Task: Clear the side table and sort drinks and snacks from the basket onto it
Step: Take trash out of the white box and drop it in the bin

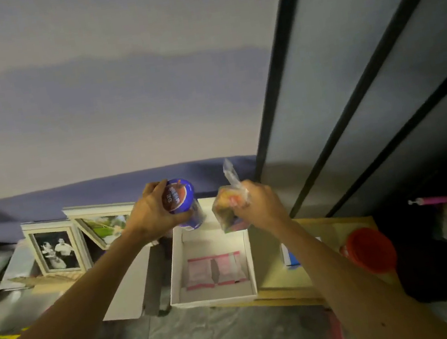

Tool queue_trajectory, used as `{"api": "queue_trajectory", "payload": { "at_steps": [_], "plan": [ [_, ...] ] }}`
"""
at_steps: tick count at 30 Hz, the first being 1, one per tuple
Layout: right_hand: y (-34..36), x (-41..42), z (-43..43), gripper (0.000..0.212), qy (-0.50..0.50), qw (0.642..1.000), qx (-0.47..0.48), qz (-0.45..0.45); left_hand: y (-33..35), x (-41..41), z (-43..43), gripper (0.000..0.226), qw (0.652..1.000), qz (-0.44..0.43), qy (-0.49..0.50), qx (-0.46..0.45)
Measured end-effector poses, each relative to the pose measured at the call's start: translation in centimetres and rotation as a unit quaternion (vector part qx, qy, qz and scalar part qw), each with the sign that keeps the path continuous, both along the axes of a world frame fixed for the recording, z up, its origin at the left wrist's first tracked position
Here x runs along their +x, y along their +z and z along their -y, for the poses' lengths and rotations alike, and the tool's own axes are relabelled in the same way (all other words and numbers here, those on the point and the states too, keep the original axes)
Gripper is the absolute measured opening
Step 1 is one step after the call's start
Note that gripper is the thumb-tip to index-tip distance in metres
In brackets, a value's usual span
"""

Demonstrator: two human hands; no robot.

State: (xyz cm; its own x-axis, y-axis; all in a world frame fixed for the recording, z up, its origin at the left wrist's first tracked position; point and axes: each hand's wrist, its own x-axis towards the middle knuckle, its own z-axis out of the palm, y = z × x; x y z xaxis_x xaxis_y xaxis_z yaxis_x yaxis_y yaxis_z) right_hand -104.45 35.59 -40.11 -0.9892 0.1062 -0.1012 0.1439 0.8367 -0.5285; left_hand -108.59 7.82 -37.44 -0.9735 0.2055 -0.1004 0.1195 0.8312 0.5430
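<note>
My left hand grips a blue cup-shaped container with a brown-and-red lid, held above the far left corner of a white open box. My right hand pinches a clear plastic bag of colourful snacks by its twisted top, over the box's far right corner. Two pink-and-white packets lie flat inside the box. The box stands on a pale wooden table top.
A red-lidded container and a blue-and-white carton sit on the wood to the right. Two framed photos lean at the left, with cluttered bags at the far left. Dark-framed panels rise at the right; grey floor lies below.
</note>
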Motion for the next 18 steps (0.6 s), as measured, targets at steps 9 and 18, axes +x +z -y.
{"api": "queue_trajectory", "payload": {
  "at_steps": [9,18],
  "plan": [
    [11.5,10.7,-4.1,0.048,-0.146,0.985,-0.043,-0.085,9.7,2.4,-5.7,0.091,0.984,-0.036,-0.168,0.057],
    [15.4,29.2,-12.0,0.042,-0.326,0.939,-0.071,-0.086,12.5,11.8,-21.5,0.087,0.930,-0.021,-0.354,0.093]
  ]
}}
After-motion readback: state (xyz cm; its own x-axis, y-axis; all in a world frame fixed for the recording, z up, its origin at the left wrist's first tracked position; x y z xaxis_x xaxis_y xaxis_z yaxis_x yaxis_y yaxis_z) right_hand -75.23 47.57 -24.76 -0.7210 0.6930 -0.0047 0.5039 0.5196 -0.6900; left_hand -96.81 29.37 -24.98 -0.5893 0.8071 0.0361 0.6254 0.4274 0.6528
